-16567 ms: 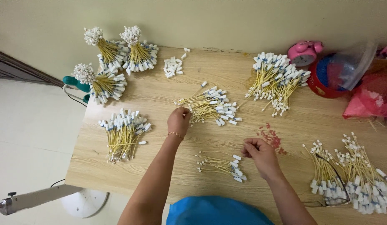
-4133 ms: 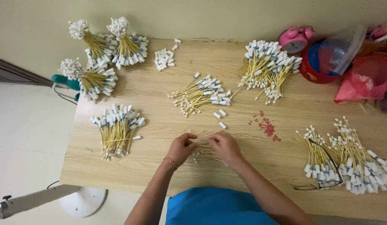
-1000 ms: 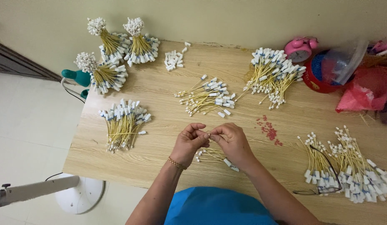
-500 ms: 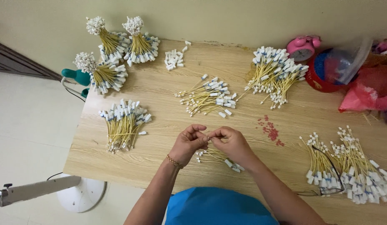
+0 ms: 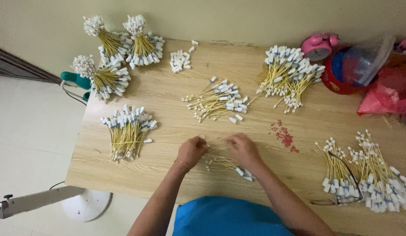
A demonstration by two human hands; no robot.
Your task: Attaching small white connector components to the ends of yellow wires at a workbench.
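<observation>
- The left hand (image 5: pixel 192 150) is curling its fingers round the left end of a small bunch of yellow wires (image 5: pixel 220 159), which is lying on the wooden counter (image 5: pixel 168 131) near the person, about midway along its near edge.
- The right hand (image 5: pixel 242 148) is pinching the same bunch just to the right (its white plugs are poking out beneath the wrist).
- A loose pile of wires (image 5: pixel 218 101) is lying farther out, straight beyond the hands.
- A tidy bundle (image 5: pixel 126 131) is sitting to the left of the hands, well apart from them.
- Red bits (image 5: pixel 284 135) are lying scattered just right of the right hand.
- A pink alarm clock (image 5: pixel 319 46) is standing at the far right.
</observation>
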